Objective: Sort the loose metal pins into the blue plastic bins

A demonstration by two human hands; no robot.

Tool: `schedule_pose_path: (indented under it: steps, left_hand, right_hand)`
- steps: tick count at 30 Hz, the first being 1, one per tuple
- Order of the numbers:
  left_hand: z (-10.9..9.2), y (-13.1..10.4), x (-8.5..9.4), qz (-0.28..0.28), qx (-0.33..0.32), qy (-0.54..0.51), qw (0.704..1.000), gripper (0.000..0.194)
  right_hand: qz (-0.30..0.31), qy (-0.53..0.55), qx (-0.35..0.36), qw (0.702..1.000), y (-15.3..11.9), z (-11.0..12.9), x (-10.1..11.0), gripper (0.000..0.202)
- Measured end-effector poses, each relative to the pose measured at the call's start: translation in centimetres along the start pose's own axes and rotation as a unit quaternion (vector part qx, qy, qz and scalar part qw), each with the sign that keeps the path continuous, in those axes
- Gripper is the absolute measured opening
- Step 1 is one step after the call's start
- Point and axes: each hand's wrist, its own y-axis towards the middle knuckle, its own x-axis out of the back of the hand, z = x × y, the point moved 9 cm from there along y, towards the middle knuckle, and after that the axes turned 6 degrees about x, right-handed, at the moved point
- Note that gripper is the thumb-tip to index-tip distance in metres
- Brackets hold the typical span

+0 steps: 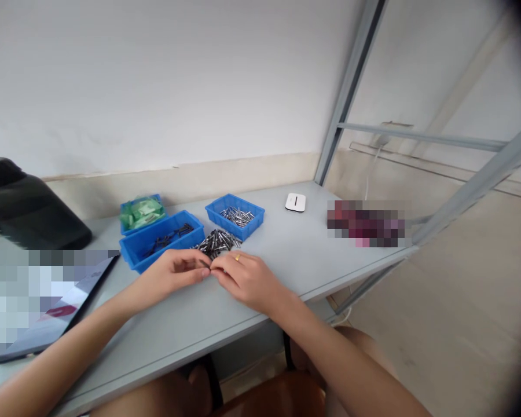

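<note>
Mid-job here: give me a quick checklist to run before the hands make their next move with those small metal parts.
1. Both hands on the work: left hand and right hand meet fingertip to fingertip over the table. Ok.
2. Part held between the fingertips: too small to make out. Cannot tell.
3. Loose pile of metal parts lies just beyond the hands. Ok.
4. Bin of silver parts stocked. Ok.
5. Bin of dark parts stocked. Ok.
6. Bin with green packets filled. Ok.
</note>
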Motion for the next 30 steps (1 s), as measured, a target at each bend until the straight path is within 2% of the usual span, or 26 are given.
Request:
schedule_pose_path:
  steps: [7,14,18,30]
  left_hand:
    - [-1.5,-0.3,-0.9,0.047,-0.034,0.0,0.998,0.023]
    - [-1.4,-0.3,-0.3,0.01,-0.023,0.0,1.0,0.021]
    - [-1.5,-0.1,-0.1,0.0,-0.026,0.015,1.0,0.024]
    - [-1.0,0.0,0.0,-0.004,-0.012,0.019,1.0,0.025]
  right_hand:
    - [-0.026,-0.03,0.058,0.998,0.0,1.2,0.6,0.018]
    - [0.001,-0.021,0.024,0.999,-0.2,0.4,0.0,0.017]
    - [-0.003,-0.019,0.011,1.0,-0.3,0.2,0.0,0.018]
    - [-0.009,-0.022,0.008,1.0,-0.4,0.1,-0.1,0.018]
